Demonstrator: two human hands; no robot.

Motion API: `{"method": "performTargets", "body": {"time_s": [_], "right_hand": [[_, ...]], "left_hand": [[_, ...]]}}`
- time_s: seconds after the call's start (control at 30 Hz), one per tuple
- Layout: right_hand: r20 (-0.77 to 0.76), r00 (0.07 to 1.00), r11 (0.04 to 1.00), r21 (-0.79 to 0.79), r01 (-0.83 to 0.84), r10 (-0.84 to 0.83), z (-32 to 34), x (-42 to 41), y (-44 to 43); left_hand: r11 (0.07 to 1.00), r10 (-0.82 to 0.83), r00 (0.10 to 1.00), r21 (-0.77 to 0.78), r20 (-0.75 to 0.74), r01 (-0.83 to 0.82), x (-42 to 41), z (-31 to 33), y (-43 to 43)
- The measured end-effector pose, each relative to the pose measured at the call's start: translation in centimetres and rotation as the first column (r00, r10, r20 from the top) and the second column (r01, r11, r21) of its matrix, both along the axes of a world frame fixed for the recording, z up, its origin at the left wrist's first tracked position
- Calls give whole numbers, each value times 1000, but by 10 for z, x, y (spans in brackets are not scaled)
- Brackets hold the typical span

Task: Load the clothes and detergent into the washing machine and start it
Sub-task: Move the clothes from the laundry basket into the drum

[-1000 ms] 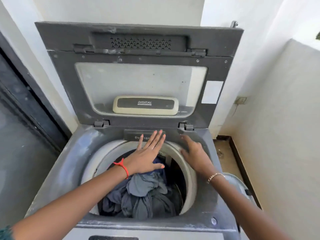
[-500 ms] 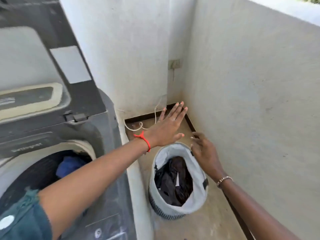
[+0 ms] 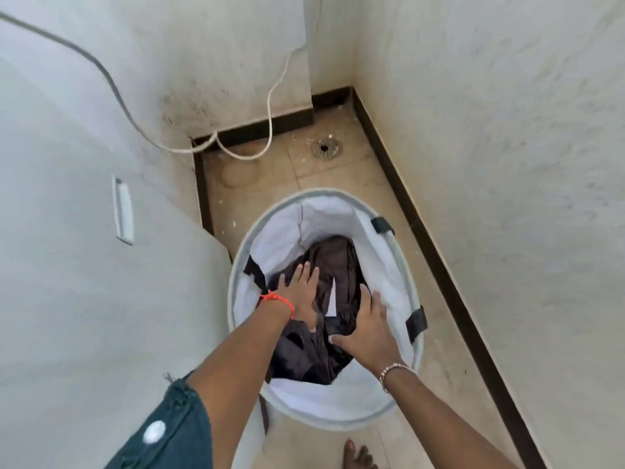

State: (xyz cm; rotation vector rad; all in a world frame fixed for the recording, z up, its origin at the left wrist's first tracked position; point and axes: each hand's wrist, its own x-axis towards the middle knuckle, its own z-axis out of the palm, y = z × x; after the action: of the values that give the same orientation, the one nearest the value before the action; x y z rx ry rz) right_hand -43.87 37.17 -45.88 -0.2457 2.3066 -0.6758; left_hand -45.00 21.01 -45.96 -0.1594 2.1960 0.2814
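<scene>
Both hands lowered into laundry basket (image 3: 414, 265), onto crumpled dark clothes (image 3: 338, 265)

Soft, even daylight is filling the corner around the round white fabric laundry basket (image 3: 324, 406), casting only faint shadows. The dark clothes (image 3: 333, 265) inside are losing detail. Wide-angle distortion is bending the surrounding walls, and slight motion blur is softening everything.

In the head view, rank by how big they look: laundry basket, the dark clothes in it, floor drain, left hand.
1. Laundry basket: largest.
2. Dark clothes: fill much of the basket's inside.
3. Left hand: smaller than the clothes, though it sits nearer the camera, which enlarges it.
4. Floor drain: smallest, and farthest away.
</scene>
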Motion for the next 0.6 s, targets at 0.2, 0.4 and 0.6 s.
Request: {"method": "performTargets", "body": {"time_s": [0.2, 0.4, 0.6], "right_hand": [[-191, 957, 974, 96, -203, 219, -115, -10, -9], [-225, 948, 967, 166, -192, 227, -187, -22, -21], [67, 985, 982, 91, -165, 159, -225, -10, -26]], "left_hand": [[967, -169, 978, -213, -125, 140, 42, -126, -2], [932, -236, 935, -332, -263, 141, 53, -195, -11], [959, -141, 944, -277, -299, 55, 52, -223, -18]]}}
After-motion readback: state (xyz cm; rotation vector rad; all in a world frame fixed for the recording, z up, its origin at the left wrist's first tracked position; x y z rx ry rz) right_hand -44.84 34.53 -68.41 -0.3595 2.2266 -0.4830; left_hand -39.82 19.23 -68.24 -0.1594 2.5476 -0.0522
